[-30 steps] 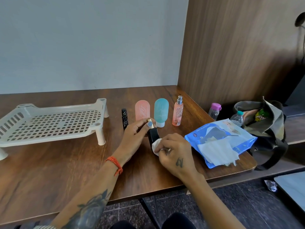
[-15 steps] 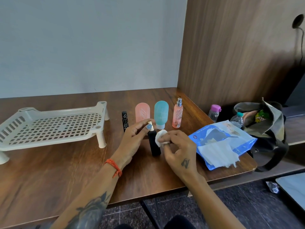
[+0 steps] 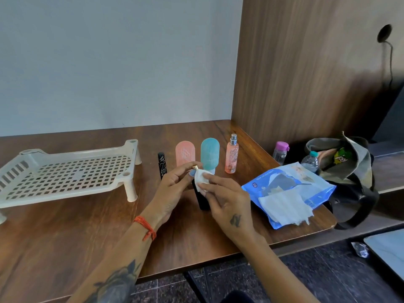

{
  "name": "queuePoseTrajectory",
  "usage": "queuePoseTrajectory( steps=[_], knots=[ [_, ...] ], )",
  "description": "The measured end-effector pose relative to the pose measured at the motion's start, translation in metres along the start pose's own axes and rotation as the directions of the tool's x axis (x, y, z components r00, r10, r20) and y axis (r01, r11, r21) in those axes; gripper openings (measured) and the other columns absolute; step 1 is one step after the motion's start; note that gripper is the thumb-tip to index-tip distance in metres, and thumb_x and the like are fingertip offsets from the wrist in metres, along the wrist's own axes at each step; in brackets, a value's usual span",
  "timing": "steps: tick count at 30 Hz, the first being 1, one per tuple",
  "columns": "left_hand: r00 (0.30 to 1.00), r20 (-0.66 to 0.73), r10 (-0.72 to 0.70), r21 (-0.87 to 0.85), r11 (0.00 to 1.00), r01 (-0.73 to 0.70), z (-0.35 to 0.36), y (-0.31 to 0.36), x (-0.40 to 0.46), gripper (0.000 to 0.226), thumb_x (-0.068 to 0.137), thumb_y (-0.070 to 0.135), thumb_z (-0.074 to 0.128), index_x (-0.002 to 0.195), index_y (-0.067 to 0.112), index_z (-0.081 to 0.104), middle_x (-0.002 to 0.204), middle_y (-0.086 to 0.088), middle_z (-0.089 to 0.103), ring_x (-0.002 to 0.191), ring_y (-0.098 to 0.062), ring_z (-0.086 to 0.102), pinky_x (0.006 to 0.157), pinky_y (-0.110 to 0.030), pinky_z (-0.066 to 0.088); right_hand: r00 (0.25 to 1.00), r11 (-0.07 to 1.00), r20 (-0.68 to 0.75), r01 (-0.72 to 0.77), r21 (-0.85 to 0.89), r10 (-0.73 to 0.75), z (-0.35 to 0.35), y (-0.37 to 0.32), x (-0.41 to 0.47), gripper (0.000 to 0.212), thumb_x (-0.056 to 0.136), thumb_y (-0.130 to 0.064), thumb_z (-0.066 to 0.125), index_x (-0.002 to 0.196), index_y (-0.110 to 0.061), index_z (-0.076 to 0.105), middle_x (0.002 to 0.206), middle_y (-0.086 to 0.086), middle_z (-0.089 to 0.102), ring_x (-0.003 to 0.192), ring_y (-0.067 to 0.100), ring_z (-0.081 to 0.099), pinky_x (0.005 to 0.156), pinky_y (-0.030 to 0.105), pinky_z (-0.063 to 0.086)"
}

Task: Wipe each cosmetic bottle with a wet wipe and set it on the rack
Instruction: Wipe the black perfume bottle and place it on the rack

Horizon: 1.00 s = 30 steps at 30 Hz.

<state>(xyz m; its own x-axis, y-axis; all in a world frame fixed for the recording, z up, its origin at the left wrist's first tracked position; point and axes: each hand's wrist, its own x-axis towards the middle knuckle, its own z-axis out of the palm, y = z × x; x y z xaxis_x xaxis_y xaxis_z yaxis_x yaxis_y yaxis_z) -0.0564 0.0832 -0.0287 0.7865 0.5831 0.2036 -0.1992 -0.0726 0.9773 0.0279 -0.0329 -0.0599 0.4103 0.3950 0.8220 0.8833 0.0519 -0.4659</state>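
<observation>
Since the earlier frame the folded white wet wipe [image 3: 200, 179] has travelled up the slim black bottle with a gold collar [image 3: 202, 199], from low on its side to its shoulder and neck, while the bottle has been brought closer to upright. Left hand [image 3: 175, 189]: thumb and fingertips pinch the bottle at its gold top, steadying it. Right hand [image 3: 223, 201]: thumb and first fingers pinch the wipe and press it against the bottle's upper body; the remaining fingers are loosely extended. The bottle stands on the brown wooden table [image 3: 65, 232] between the two hands, its long axis near vertical with a slight tilt, its foot on the tabletop. The cream perforated plastic rack [image 3: 65, 173] lies well apart to the left, so the left hand is the nearer one for the transfer, judged to call for a leftward carry with the axis kept upright. No bottle yet stands on the rack. Behind the hands stand a black mascara tube with white scribble print [image 3: 162, 164], a pink rounded squeeze bottle [image 3: 185, 153], a teal rounded squeeze bottle [image 3: 210, 153] and a pink spray bottle with a silver nozzle [image 3: 231, 156], all judged still unwiped. Writing: the blue wet-wipe pack [image 3: 306, 189] carries a small "72" and further text too small to read; lettering on the bottles is illegible.
</observation>
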Motion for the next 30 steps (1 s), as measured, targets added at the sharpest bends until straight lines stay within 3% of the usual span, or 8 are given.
queuePoseTrajectory(
  steps=[3,6,10,13,19,24,28,30],
  knots=[
    [1.0,0.0,0.009,0.004,1.0,-0.009,0.0011,0.0003,0.0,0.022,0.092,0.013,0.051,0.104,0.025,0.065,0.114,-0.001,0.066,0.108,-0.014,0.061,0.087,-0.022,0.053,0.99,0.987,-0.032,-0.136,0.091,0.14,-0.0013,0.0012,0.0011,0.025,0.074,-0.005,0.065,0.094,-0.015,0.075,0.105,-0.013,0.065,0.099,0.002,0.062,0.088,0.023,0.05],
    [1.0,-0.008,0.019,0.025,1.0,-0.019,0.0014,0.0,0.0002,0.024,0.093,0.013,0.05,0.106,0.025,0.065,0.117,-0.002,0.065,0.107,-0.012,0.062,0.085,-0.021,0.053,0.992,0.988,-0.013,-0.127,0.087,0.129,-0.0024,0.0001,0.0015,0.028,0.075,-0.003,0.062,0.097,-0.015,0.074,0.105,-0.014,0.063,0.101,0.002,0.061,0.089,0.021,0.049],
    [1.0,0.017,0.016,0.061,0.998,-0.017,0.001,-0.0016,-0.0003,0.03,0.091,0.017,0.053,0.119,0.017,0.063,0.121,-0.003,0.065,0.112,-0.015,0.06,0.094,-0.031,0.051,0.998,0.997,-0.009,-0.056,0.053,0.057,-0.0033,-0.001,-0.0001,0.027,0.078,-0.005,0.06,0.098,-0.016,0.073,0.107,-0.015,0.062,0.099,0.002,0.061,0.087,0.018,0.048],
    [1.0,0.007,0.006,0.079,0.997,-0.007,0.0014,-0.0018,-0.0005,0.033,0.086,0.02,0.059,0.118,0.016,0.064,0.118,-0.003,0.066,0.113,-0.016,0.06,0.099,-0.038,0.048,0.998,0.997,-0.02,-0.059,0.057,0.06,-0.0031,-0.0008,-0.0018,0.028,0.076,-0.002,0.063,0.097,-0.017,0.074,0.106,-0.013,0.064,0.098,0.002,0.063,0.086,0.018,0.05],
    [1.0,-0.023,-0.013,0.04,0.999,0.014,0.0024,-0.0006,0.0005,0.025,0.081,0.022,0.063,0.106,0.025,0.069,0.113,0.0,0.068,0.114,-0.016,0.058,0.1,-0.036,0.047,0.945,0.93,0.022,-0.326,0.17,0.327,-0.0041,0.0011,0.0021,0.032,0.08,0.002,0.067,0.094,-0.026,0.072,0.093,-0.014,0.069,0.091,-0.002,0.064,0.072,0.007,0.047],
    [1.0,-0.03,-0.005,0.024,1.0,0.006,0.0027,0.0005,-0.0005,0.021,0.085,0.016,0.06,0.102,0.025,0.068,0.113,0.003,0.067,0.112,-0.014,0.059,0.09,-0.023,0.052,0.997,0.996,-0.023,-0.068,0.049,0.069,-0.0036,0.0009,-0.0015,0.027,0.076,0.001,0.065,0.095,-0.016,0.074,0.101,-0.004,0.071,0.096,0.006,0.065,0.083,0.021,0.051],
    [0.999,-0.021,-0.027,0.03,0.999,0.027,0.0026,0.0002,-0.0007,0.024,0.084,0.019,0.062,0.106,0.023,0.068,0.116,-0.001,0.066,0.115,-0.017,0.057,0.098,-0.034,0.048,0.965,0.963,-0.008,-0.261,0.068,0.262,-0.0045,0.0031,0.0015,0.032,0.08,0.001,0.066,0.098,-0.025,0.072,0.099,-0.013,0.068,0.094,0.003,0.064,0.077,0.013,0.051],
    [1.0,-0.018,-0.023,0.036,0.999,0.023,0.0029,0.0005,-0.0012,0.023,0.085,0.017,0.06,0.107,0.023,0.068,0.117,-0.001,0.066,0.115,-0.017,0.057,0.098,-0.034,0.049,0.986,0.985,-0.024,-0.166,0.039,0.167,-0.0046,0.0021,0.0009,0.028,0.078,-0.001,0.065,0.098,-0.02,0.073,0.1,-0.01,0.069,0.095,0.003,0.064,0.081,0.018,0.052]
  ],
)
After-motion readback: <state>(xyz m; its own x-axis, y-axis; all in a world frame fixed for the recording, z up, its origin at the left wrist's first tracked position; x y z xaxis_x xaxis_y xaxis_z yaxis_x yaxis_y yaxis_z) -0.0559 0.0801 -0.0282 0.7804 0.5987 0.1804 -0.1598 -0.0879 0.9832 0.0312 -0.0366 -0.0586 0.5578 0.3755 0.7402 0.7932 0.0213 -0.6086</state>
